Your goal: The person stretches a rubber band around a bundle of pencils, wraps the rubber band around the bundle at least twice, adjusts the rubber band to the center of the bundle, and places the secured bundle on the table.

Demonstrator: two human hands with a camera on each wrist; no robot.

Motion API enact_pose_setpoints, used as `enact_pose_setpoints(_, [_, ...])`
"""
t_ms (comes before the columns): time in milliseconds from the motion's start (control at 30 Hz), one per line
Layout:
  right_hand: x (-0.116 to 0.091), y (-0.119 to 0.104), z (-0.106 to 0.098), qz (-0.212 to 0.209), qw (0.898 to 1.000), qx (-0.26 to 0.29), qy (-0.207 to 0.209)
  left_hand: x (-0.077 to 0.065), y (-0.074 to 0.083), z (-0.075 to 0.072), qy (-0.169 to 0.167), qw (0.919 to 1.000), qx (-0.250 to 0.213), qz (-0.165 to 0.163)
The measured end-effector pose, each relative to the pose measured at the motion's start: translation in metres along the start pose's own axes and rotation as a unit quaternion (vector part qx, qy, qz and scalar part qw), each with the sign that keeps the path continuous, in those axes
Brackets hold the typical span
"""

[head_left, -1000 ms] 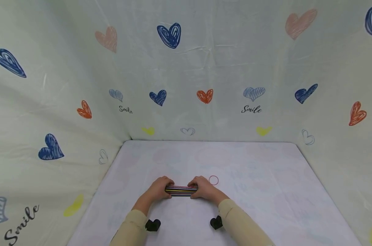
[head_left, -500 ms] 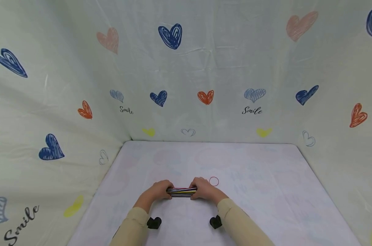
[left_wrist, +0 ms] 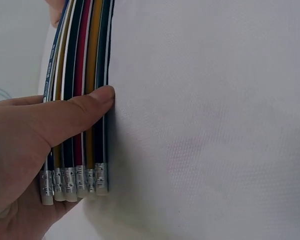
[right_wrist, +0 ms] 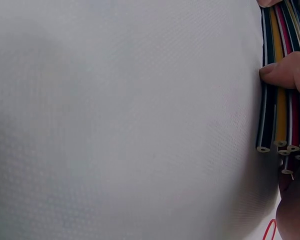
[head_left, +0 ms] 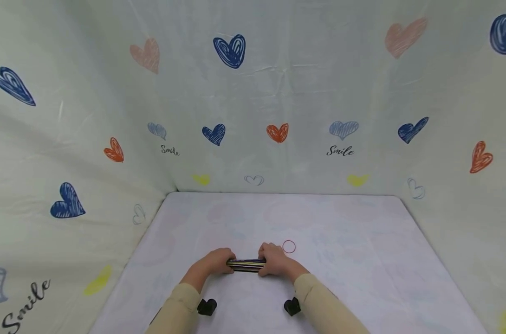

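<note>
A bundle of several pencils (head_left: 246, 266) lies crosswise between my two hands, low over the table. My left hand (head_left: 213, 262) grips its left end. In the left wrist view, the thumb presses across dark, red and yellow striped pencils (left_wrist: 85, 60), just above their silver ferrules and white erasers (left_wrist: 70, 185). My right hand (head_left: 275, 260) holds the other end. Its thumb lies over the pencils (right_wrist: 267, 115) in the right wrist view, where the flat, unsharpened ends sit at uneven lengths. Beside the right hand a thin red ring, like a rubber band (head_left: 295, 247), lies on the table.
The white table (head_left: 340, 241) has a pale cloth with heart prints hanging behind it and at its sides. Small black heart-shaped pieces (head_left: 207, 306) show next to both sleeves.
Both hands have drawn the pencil bundle slightly closer to the person. The pencils have shifted within the grip, with crossed ones now lying more evenly. The red ring stays in place.
</note>
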State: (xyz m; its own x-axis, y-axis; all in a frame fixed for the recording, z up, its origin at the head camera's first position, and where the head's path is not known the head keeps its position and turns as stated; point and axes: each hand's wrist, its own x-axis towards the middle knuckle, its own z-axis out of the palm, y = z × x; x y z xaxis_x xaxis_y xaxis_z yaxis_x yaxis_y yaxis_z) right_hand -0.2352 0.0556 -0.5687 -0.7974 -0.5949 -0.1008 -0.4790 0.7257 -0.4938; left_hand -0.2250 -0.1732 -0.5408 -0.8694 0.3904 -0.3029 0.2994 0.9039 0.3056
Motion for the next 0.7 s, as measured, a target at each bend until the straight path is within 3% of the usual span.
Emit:
enact_pose_setpoints(167, [-0.010, 0.001, 0.000, -0.008, 0.999, 0.035, 0.002, -0.006, 0.004, 0.004, -0.014, 0.9997, -0.018, -0.007])
enact_pose_setpoints(300, [-0.017, 0.001, -0.004, -0.006, 0.999, 0.054, -0.008, -0.010, 0.010, 0.003, -0.031, 0.9994, -0.017, 0.005])
enact_pose_setpoints(433, [-0.025, -0.001, -0.016, 0.018, 0.994, 0.097, -0.046, -0.015, 0.020, -0.005, -0.055, 0.9980, -0.019, 0.026])
enact_pose_setpoints(567, [-0.033, -0.005, -0.034, 0.040, 0.988, 0.118, -0.087, -0.019, 0.030, -0.016, -0.094, 0.9923, -0.064, 0.048])
enact_pose_setpoints(700, [-0.042, -0.006, -0.051, 0.036, 0.979, 0.158, -0.124, -0.020, 0.038, -0.025, -0.115, 0.9854, -0.108, 0.064])
